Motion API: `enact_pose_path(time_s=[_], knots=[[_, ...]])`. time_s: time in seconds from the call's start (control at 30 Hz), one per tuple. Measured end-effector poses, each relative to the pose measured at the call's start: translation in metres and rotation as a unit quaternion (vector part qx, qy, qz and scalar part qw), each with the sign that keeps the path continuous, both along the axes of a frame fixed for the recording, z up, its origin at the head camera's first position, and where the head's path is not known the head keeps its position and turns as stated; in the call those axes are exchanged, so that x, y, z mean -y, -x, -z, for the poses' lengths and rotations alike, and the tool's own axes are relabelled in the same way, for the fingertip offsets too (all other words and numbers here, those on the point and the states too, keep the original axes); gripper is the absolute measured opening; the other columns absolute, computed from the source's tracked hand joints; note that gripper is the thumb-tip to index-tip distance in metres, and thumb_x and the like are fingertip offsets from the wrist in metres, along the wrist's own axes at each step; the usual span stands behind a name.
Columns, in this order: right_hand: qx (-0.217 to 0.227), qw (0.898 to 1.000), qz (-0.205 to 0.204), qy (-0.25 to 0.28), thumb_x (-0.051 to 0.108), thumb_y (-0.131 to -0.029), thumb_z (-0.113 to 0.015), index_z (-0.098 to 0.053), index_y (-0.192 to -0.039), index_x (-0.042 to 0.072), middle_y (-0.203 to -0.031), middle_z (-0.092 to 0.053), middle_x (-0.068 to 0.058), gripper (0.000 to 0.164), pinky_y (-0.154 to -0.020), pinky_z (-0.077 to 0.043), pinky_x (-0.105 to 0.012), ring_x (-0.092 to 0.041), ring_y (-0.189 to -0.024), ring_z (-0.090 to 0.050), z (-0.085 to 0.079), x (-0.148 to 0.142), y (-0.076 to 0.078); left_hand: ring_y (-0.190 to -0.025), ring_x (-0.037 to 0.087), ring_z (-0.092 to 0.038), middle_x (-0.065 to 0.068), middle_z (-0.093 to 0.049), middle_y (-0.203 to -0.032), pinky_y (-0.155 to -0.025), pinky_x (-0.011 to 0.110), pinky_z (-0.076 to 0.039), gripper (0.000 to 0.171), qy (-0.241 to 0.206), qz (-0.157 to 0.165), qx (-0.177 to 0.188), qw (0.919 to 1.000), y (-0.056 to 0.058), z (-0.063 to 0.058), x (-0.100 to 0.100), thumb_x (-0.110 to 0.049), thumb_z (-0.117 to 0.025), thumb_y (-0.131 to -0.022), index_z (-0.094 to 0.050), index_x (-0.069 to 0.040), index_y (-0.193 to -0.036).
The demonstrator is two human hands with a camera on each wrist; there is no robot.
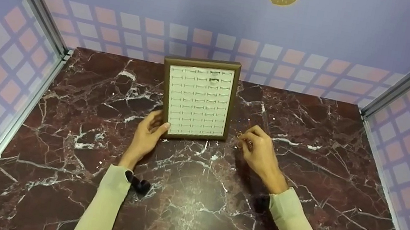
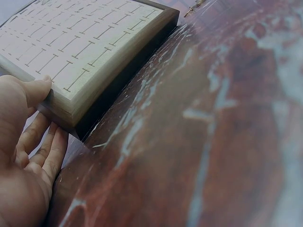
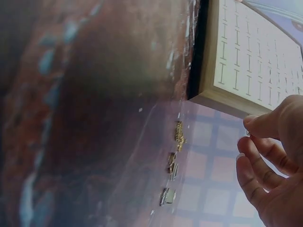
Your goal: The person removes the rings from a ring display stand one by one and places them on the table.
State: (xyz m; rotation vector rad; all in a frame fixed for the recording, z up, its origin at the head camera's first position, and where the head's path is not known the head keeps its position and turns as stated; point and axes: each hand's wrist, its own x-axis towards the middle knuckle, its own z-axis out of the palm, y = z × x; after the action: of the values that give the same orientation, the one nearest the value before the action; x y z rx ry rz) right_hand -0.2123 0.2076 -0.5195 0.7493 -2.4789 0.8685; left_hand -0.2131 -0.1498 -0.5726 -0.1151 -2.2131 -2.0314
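Observation:
A brown-framed ring display tray with a white slotted pad leans slightly tilted at the middle of the table. My left hand grips its lower left corner, thumb on the front edge and the other fingers behind and below. Two rings with dark tops sit in slots near the pad's top; many other slots look bare. Right of the tray, my right hand pinches a tiny shiny ring between thumb and forefinger, mostly hidden by the fingertips. Gold pieces of jewellery lie on the table close by.
Silver-coloured small pieces lie beside the gold ones. The dark red marbled table has purple walls with pink and white squares on its back and sides. A black strap is on my left wrist.

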Motion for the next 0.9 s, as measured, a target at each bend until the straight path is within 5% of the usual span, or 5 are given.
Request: enact_pose_path(time_s=[0.9], knots=[[0.068, 0.995, -0.007, -0.074, -0.014, -0.083, -0.074, -0.082, -0.088, 0.0, -0.088, -0.067, -0.01, 0.017, -0.069, -0.062, -0.035, -0.023, -0.077, -0.067, 0.012, -0.009, -0.005, -0.134, 0.035, -0.061, 0.022, -0.062, -0.148, -0.118, 0.048, -0.048, 0.048, 0.001, 0.005, 0.001, 1.0, -0.001, 0.0, 0.001, -0.012, -0.069, -0.105, -0.055, -0.002, -0.151]])
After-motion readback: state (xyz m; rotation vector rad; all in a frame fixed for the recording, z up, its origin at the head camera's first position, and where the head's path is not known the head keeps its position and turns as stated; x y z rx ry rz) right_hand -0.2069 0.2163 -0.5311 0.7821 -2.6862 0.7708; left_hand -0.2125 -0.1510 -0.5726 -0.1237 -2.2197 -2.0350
